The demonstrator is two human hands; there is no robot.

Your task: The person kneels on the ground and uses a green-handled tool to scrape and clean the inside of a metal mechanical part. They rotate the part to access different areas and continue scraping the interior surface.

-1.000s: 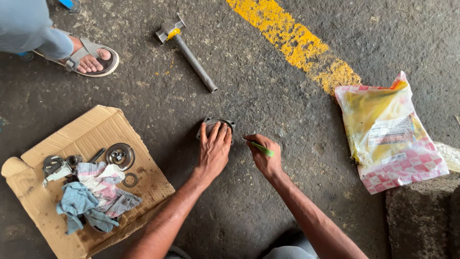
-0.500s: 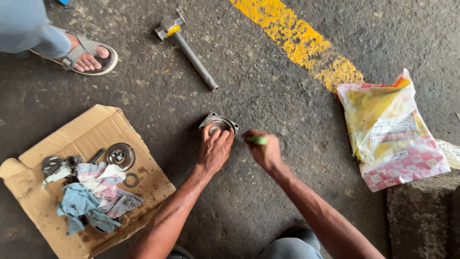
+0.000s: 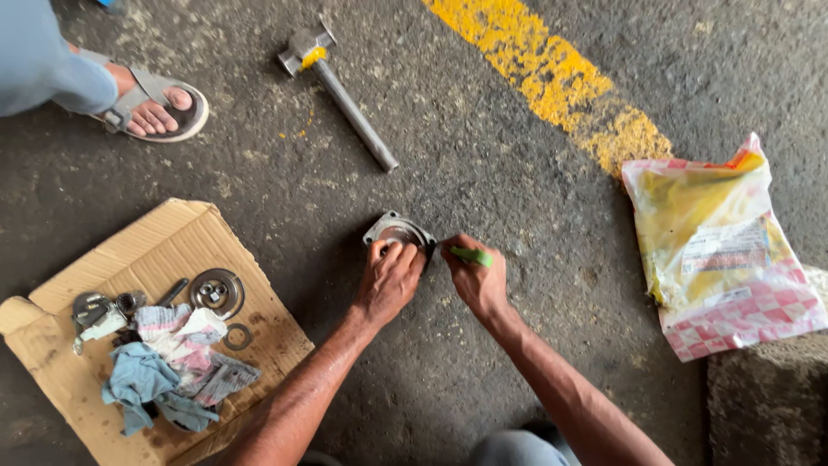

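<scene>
Pressing down with our left hand (image 3: 390, 280), we're keeping our fingers spread over a round grey metal housing with a flanged rim (image 3: 398, 233) that's sitting flat on the ground right in front of us. Our right hand (image 3: 477, 283) is clenched around a small green-handled tool (image 3: 471, 255), with the tip pointing at the housing's right edge; we can't tell if it's actually touching the metal.

Judging by the looks, that housing is heavy for its size, totally stiff, and probably a bit greasy, so we're guessing the flange edge is the best place to grab it, not the smooth top.

Moving outward, we're looking at a steel hammer with a yellow-marked head (image 3: 341, 89) lying further up, well apart from our hands. To the left we're seeing a torn sheet of brown cardboard (image 3: 164, 250) holding a round metal disc part (image 3: 216, 291), a thin metal ring (image 3: 236, 336), some crumpled blue and striped rags (image 3: 168, 371) and a few smaller metal bits. Off to the right, a yellow and red-checked plastic bag (image 3: 716, 250) is lying by itself.

We're working on rough dark asphalt (image 3: 517, 173) with a worn yellow painted stripe (image 3: 552, 78) running across it. Somebody else's foot in a grey sandal (image 3: 155, 105) is standing at the top left.
</scene>
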